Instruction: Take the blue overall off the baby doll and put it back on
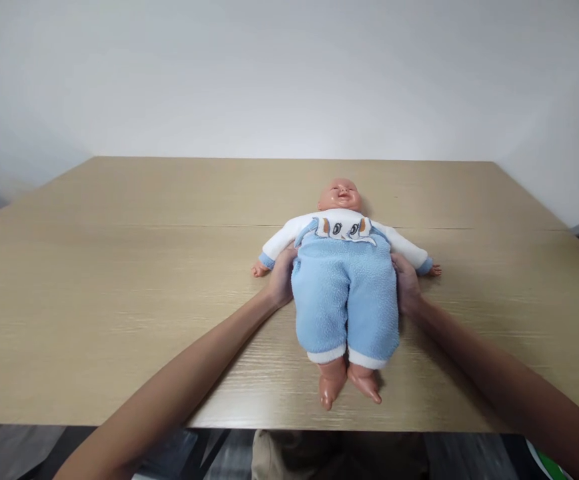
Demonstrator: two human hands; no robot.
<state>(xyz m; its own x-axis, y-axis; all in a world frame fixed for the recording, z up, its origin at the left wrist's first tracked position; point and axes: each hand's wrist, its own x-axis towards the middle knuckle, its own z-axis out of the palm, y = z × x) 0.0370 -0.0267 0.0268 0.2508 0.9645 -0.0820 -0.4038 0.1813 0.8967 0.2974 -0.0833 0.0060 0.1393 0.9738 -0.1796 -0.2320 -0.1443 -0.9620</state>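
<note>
A baby doll (345, 287) lies on its back on the wooden table, its head towards the wall and its feet towards me. It wears a fuzzy blue and white outfit with a cartoon face on the chest. Its arms are spread out to both sides. My left hand (284, 273) grips the doll's waist on the left, just under its arm. On the opposite side, my right hand (405, 280) holds the waist in the same way. The fingers of both hands are partly hidden behind the doll's body.
The light wooden table (119, 287) has a seam running across it and reaches back to a white wall (289, 80). Its front edge is just beyond the doll's feet. Below that edge, my legs (339, 457) and a grey floor (4, 447) show.
</note>
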